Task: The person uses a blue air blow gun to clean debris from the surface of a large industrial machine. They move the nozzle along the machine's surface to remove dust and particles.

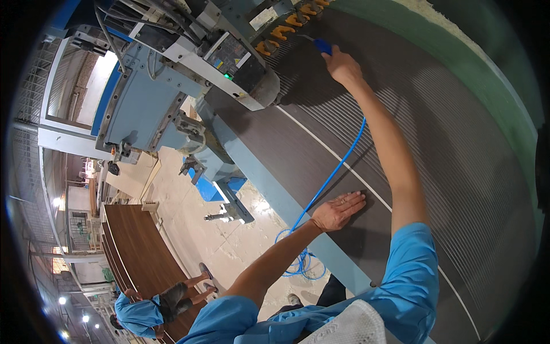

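Note:
My right hand (344,64) is closed around a blue air blow gun (322,46) at the far side of a dark brown grooved panel (447,132). The gun's thin bent nozzle points left, toward a row of orange-yellow clamp-like parts (282,32) on the machine. A blue air hose (338,166) curves from beneath my right forearm, across the panel and past my left wrist. My left hand (341,211) lies flat on the panel's smooth near part, fingers stretched to the right. It rests short of a thin pale line (321,142) running along the panel.
A machine head (235,69) with a green light overhangs the panel's left part. A light blue frame (266,189) edges the panel. Coiled hose (303,264) lies on the floor. At lower left, another person (140,312) in a blue shirt is beside stacked brown boards (143,246).

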Tool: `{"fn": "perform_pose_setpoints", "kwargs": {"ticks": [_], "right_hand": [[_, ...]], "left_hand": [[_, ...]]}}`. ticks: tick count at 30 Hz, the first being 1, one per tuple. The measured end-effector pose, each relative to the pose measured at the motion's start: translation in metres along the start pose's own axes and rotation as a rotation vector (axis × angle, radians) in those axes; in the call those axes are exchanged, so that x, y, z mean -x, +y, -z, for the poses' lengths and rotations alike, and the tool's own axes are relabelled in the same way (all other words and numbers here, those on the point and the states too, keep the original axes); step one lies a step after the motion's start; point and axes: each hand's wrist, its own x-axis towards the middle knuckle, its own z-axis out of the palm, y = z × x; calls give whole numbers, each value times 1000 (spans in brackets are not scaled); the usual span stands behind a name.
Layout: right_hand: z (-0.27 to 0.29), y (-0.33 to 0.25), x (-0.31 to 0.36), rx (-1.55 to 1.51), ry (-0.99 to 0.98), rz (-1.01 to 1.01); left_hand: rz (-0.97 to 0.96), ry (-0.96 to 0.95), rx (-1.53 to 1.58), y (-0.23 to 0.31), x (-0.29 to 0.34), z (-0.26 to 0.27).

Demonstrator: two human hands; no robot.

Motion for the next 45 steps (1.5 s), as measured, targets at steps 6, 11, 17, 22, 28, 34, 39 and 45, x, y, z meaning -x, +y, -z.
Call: {"fn": "perform_pose_setpoints", "kwargs": {"ticks": [6,11,17,22,28,34,39,45], "right_hand": [[32,-5,-63,27,254,-84],[58,16,-95,32,350,-165],[65,32,-119,26,364,-207],[52,68,-125,-435,-106,-263],[51,137,-80,-1054,-112,-499],[91,216,13,-1087,-62,-640],[112,233,97,-963,-330,-746],[95,215,191,-895,-491,-673]], "left_hand": [[174,8,33,17,-10,1],[188,29,70,30,-15,1],[195,73,97,42,-18,-6],[215,77,132,53,-20,-11],[213,94,151,66,-21,-22],[213,122,167,80,-20,-36],[213,139,159,95,-13,-49],[204,123,8,110,-4,-61]]}}
